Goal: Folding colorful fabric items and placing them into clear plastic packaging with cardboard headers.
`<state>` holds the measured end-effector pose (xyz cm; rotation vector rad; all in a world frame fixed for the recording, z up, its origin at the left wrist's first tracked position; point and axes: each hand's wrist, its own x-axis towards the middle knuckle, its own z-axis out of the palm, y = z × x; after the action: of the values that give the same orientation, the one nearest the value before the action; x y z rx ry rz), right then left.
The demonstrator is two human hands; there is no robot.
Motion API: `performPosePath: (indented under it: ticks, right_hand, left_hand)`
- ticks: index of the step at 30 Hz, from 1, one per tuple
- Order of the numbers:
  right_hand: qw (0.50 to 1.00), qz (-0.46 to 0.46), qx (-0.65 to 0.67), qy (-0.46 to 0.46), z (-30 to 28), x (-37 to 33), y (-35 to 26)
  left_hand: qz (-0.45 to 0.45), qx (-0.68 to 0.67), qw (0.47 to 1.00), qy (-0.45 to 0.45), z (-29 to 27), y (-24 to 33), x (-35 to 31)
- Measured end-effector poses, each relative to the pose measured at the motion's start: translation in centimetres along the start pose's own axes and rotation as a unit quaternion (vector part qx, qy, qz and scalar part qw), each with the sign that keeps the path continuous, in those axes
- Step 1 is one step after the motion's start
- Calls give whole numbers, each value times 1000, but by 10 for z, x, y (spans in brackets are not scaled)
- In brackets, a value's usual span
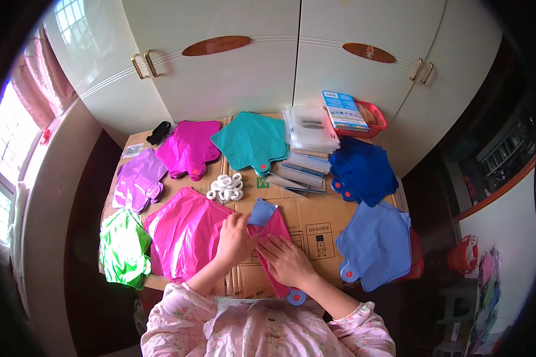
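A folded strip of pink and light blue foil sheets [275,227], apparently flat uninflated balloons, lies on the cardboard in front of me. My right hand [284,259] rests flat across it with fingers stretched out. At its left edge is my left hand [234,239], fingers bent and thumb apart from them, with nothing visible held. A light blue round tab [296,296] sticks out at the strip's near end. Left of my left hand spreads a stack of shiny pink foil sheets [187,232]. Several small white rings [226,187] sit in a heap beyond my hands.
Around the cardboard-topped table [315,208] lie foil stacks: green [124,247], lilac [140,178], magenta [187,147], teal [250,141], dark blue [364,171] and light blue [376,245]. Clear bags [311,128], packets [301,171] and a red basket [373,116] stand near the white cabinet [232,77].
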<state>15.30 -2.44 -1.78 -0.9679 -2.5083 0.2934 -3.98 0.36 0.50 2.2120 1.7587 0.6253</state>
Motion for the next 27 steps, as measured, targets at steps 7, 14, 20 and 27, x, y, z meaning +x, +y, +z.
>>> performPosePath:
  ticks: [7, 14, 20, 27]
  right_hand:
    - [1000, 16, 5, -18, 0, -2, 1]
    - [998, 26, 8, -54, 2, -6, 2]
    - [1000, 15, -3, -17, 0, -4, 2]
    - [1000, 10, 17, -4, 2, -2, 2]
  left_hand:
    - [232, 5, 965, -124, 18, 25, 4]
    - [181, 104, 975, -78, 26, 30, 28]
    - [194, 162, 967, -26, 29, 33, 37]
    - [156, 139, 977, -39, 31, 18, 52]
